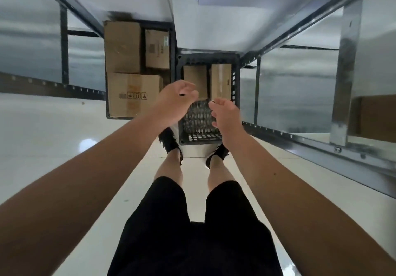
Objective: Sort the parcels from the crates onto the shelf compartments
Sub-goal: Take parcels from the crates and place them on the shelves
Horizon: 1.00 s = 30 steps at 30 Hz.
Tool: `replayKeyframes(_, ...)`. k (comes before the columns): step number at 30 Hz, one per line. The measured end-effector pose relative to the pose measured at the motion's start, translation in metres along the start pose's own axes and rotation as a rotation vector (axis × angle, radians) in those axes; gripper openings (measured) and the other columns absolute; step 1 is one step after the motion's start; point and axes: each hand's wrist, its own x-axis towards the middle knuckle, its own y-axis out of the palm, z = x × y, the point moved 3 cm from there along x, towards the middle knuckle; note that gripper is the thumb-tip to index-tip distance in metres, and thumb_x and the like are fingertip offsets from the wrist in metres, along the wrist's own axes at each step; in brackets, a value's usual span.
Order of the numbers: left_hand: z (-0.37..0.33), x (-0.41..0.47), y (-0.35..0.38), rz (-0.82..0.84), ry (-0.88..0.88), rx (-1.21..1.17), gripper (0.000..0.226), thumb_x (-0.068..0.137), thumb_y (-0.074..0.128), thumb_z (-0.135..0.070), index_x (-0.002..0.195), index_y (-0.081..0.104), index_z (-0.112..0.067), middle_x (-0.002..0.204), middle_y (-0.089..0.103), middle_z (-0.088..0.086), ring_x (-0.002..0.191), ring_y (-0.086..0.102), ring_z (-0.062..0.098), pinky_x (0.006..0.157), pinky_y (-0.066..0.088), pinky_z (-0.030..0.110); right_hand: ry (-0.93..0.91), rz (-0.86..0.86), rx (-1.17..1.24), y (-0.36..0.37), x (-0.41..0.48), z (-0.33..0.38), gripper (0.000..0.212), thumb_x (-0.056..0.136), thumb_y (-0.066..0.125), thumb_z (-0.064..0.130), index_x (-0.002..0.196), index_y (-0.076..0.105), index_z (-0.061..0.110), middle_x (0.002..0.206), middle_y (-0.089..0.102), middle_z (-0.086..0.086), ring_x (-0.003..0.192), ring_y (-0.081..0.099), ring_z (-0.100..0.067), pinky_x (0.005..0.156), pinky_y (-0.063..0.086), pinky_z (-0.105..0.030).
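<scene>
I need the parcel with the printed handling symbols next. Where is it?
Head view, left of centre: the symbol-marked parcel lies at the near end of the left crate, just left of the left hand.

- Glossy pale floor (53,147), a soft light reflection on it at the left
- Black shorts (192,232), bottom centre
- Black left shoe (169,142) and right shoe (219,152), slightly apart

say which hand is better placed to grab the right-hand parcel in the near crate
Right. The right hand hovers open just short of that parcel; the left hand fronts its neighbour.
</scene>
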Motion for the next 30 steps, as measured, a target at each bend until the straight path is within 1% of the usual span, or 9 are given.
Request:
replayKeyframes(2, 0.011, 0.025, 0.015, 0.023, -0.020, -0.004, 0.028, 0.106, 0.058, -0.038, 0.132, 0.064, -0.029, 0.120, 0.063, -0.019, 0.110, 0.064, 0.008, 0.098, 0.052, 0.035, 0.002, -0.004, -0.011, 0.002, 0.026, -0.005, 0.035, 0.100, 0.066, 0.030, 0.135, 0.065, 0.023, 0.116, 0.067, 0.005, 0.111, 0.064, -0.014, 0.102, 0.056, -0.040)
replayKeyframes(5, 0.036, 0.063, 0.046, 0.050, -0.092, -0.048, 0.028, 0.105, 0.060, -0.033, 0.131, 0.066, -0.027, 0.126, 0.068, -0.013, 0.114, 0.066, 0.012, 0.094, 0.050, 0.028, 0.010, -0.004, -0.024, 0.001, 0.070, -0.015, 0.038, 0.102, 0.065, 0.027, 0.139, 0.063, 0.021, 0.114, 0.067, 0.008, 0.101, 0.063, -0.010, 0.083, 0.053, -0.028)
replayKeyframes(8, 0.068, 0.099, 0.077, 0.050, -0.186, -0.109, 0.029, 0.104, 0.062, -0.034, 0.131, 0.068, -0.028, 0.127, 0.068, -0.012, 0.116, 0.065, 0.012, 0.109, 0.050, 0.038, -0.028, -0.004, -0.188, -0.003, 0.123, -0.035, 0.046, 0.102, 0.064, 0.031, 0.147, 0.057, 0.021, 0.133, 0.063, 0.007, 0.105, 0.057, -0.007, 0.071, 0.040, -0.018)
replayKeyframes(11, 0.100, 0.136, 0.105, 0.030, -0.247, -0.165, 0.033, 0.104, 0.063, -0.036, 0.135, 0.067, -0.026, 0.130, 0.067, -0.009, 0.118, 0.065, 0.013, 0.111, 0.051, 0.043, -0.056, -0.003, -0.342, -0.006, 0.177, -0.060, 0.052, 0.102, 0.063, 0.036, 0.152, 0.054, 0.022, 0.142, 0.060, 0.004, 0.103, 0.059, -0.007, 0.074, 0.045, -0.019)
replayKeyframes(15, 0.133, 0.182, 0.140, 0.039, -0.311, -0.182, 0.041, 0.104, 0.062, -0.037, 0.143, 0.062, -0.024, 0.121, 0.068, -0.007, 0.111, 0.067, 0.014, 0.107, 0.054, 0.046, -0.024, -0.031, -0.385, -0.009, 0.235, -0.090, 0.054, 0.101, 0.064, 0.034, 0.152, 0.051, 0.023, 0.122, 0.063, 0.012, 0.077, 0.057, -0.002, 0.066, 0.046, -0.018)
replayKeyframes(21, 0.176, 0.252, 0.172, 0.035, -0.350, -0.187, 0.045, 0.104, 0.062, -0.036, 0.147, 0.059, -0.024, 0.106, 0.067, -0.012, 0.099, 0.066, 0.012, 0.105, 0.055, 0.047, -0.077, -0.086, -0.401, 0.000, 0.317, -0.099, 0.047, 0.099, 0.063, 0.024, 0.145, 0.052, 0.023, 0.098, 0.063, 0.011, 0.067, 0.059, -0.007, 0.056, 0.049, -0.024)
replayKeyframes(23, 0.183, 0.278, 0.180, 0.027, -0.324, -0.191, 0.047, 0.105, 0.062, -0.036, 0.150, 0.056, -0.022, 0.121, 0.067, -0.008, 0.099, 0.066, 0.011, 0.102, 0.055, 0.043, -0.119, -0.114, -0.447, 0.000, 0.341, -0.096, 0.049, 0.096, 0.063, 0.021, 0.143, 0.050, 0.024, 0.102, 0.061, 0.010, 0.075, 0.064, -0.013, 0.063, 0.057, -0.033)
replayKeyframes(27, 0.187, 0.328, 0.202, 0.030, -0.299, -0.220, 0.058, 0.105, 0.064, -0.035, 0.157, 0.046, -0.020, 0.126, 0.063, -0.007, 0.079, 0.059, 0.005, 0.072, 0.049, 0.024, -0.100, -0.180, -0.498, -0.004, 0.385, -0.094, 0.057, 0.090, 0.067, 0.033, 0.142, 0.049, 0.018, 0.123, 0.064, -0.004, 0.104, 0.067, -0.029, 0.089, 0.062, -0.048)
replayKeyframes(30, 0.192, 0.360, 0.217, 0.044, -0.304, -0.255, 0.064, 0.103, 0.067, -0.033, 0.160, 0.041, -0.021, 0.148, 0.058, 0.003, 0.084, 0.061, 0.007, 0.074, 0.049, 0.025, -0.045, -0.180, -0.447, -0.006, 0.411, -0.097, 0.068, 0.094, 0.068, 0.033, 0.154, 0.040, 0.020, 0.128, 0.063, -0.001, 0.107, 0.067, -0.027, 0.091, 0.061, -0.045)
